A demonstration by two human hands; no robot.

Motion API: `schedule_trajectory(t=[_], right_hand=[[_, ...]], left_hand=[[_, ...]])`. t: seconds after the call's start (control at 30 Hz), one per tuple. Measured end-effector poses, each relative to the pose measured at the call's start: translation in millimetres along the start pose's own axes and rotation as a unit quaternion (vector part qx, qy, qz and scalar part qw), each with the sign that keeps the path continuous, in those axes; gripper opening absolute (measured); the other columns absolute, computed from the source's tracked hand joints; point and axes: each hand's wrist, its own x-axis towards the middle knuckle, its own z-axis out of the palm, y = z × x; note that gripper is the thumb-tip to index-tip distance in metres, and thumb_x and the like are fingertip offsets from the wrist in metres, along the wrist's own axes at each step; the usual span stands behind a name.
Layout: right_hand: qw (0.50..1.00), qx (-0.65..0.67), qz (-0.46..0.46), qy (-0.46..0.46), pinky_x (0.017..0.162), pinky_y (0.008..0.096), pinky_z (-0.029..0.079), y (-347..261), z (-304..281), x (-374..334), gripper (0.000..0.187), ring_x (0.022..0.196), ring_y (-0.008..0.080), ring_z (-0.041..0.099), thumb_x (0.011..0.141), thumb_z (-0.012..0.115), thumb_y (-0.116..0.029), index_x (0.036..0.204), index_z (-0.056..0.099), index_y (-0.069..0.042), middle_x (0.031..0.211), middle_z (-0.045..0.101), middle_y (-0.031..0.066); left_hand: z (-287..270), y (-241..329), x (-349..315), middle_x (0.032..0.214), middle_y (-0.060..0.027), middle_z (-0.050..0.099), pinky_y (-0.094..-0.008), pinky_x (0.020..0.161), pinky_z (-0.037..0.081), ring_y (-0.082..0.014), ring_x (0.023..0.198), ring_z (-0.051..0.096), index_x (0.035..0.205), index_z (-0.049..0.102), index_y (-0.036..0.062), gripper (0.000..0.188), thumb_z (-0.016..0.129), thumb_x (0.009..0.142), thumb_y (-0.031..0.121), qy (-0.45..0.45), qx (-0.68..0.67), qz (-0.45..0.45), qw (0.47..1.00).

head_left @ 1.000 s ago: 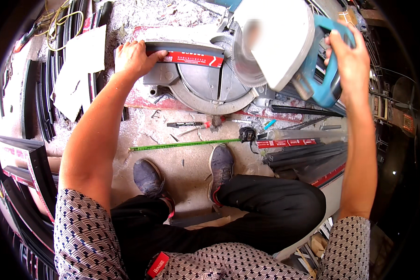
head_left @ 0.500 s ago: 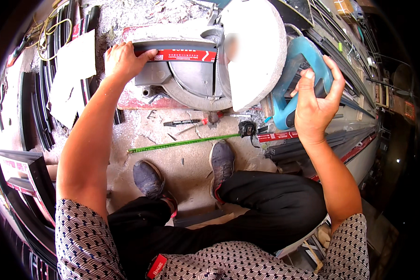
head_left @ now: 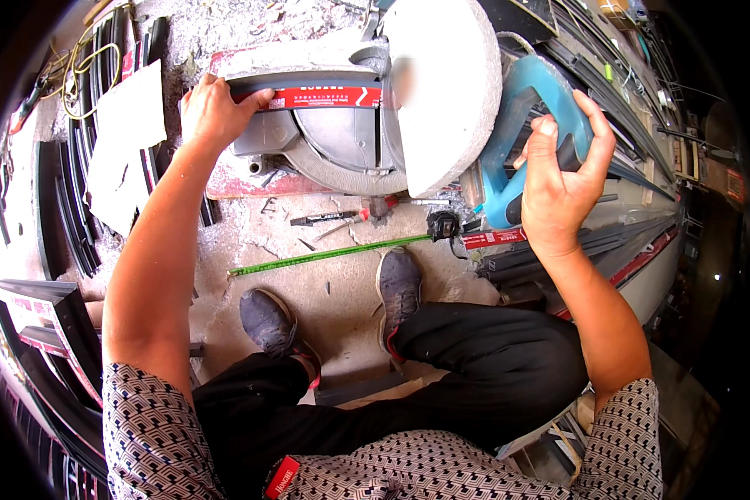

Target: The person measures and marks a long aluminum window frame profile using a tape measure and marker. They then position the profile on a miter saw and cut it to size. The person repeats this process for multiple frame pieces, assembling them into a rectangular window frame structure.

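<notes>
A miter saw [head_left: 342, 137] stands on the floor in front of my feet, its large white blade guard [head_left: 450, 92] hiding the blade. Along its fence lies a dark metal profile [head_left: 325, 81] with a red film strip on its near face. My left hand [head_left: 217, 110] grips the profile's left end, thumb over the front. The profile's right end reaches the guard. My right hand [head_left: 562, 171] is wrapped round the blue saw handle [head_left: 502, 187], index finger along its outer side; some fingertips are hidden within the loop.
On the floor a green tape [head_left: 333, 255] runs out of a black tape measure [head_left: 443, 225]. Beside it lie a marker [head_left: 323, 218] and a red-headed hammer [head_left: 379, 206]. Dark profiles [head_left: 79, 192] are piled left, more [head_left: 592, 242] right. A profile frame [head_left: 67, 325] stands lower left.
The whole view has shifted slightly. Both hands keep their holds, and the profile, guard and handle show no clear movement relative to one another.
</notes>
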Motion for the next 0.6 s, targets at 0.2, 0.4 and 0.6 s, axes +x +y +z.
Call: schedule_trajectory(t=[0.2,0.4,0.6], right_hand=[[1.0,0.008,0.006,0.002,0.053,0.0243,0.047,-4.0,1.4,0.4,0.043,0.06,0.0072,0.056,0.103,0.066,0.0,0.142,0.05,-0.008,0.085,0.063,0.0017],[1.0,-0.008,0.004,0.003,0.053,0.0243,0.047,-6.6,0.4,7.0,0.04,0.059,0.0074,0.057,0.103,0.067,-0.003,0.14,0.052,-0.008,0.085,0.064,0.0023],[1.0,-0.004,0.006,-0.01,0.054,0.0234,0.048,-17.4,-0.6,22.9,0.039,0.061,0.007,0.059,0.104,0.067,-0.005,0.14,0.054,-0.006,0.083,0.065,0.0019]], left_hand=[[-3.1,-2.6,0.0,0.113,-0.0189,0.071,-0.0458,0.108,0.047,-0.0344,0.113,0.068,0.1,0.075,-0.0059,0.087,0.07,0.084,0.08,0.0,0.013,0.0,1.0],[-6.7,0.8,-0.8,0.114,-0.0199,0.073,-0.0452,0.109,0.047,-0.0334,0.115,0.069,0.103,0.076,-0.0063,0.09,0.068,0.084,0.081,-0.001,0.013,-0.009,1.0],[-9.0,2.1,-2.3,0.112,-0.0205,0.074,-0.0452,0.109,0.047,-0.0332,0.115,0.07,0.103,0.076,-0.0062,0.09,0.068,0.084,0.081,0.0,0.011,-0.009,1.0]])
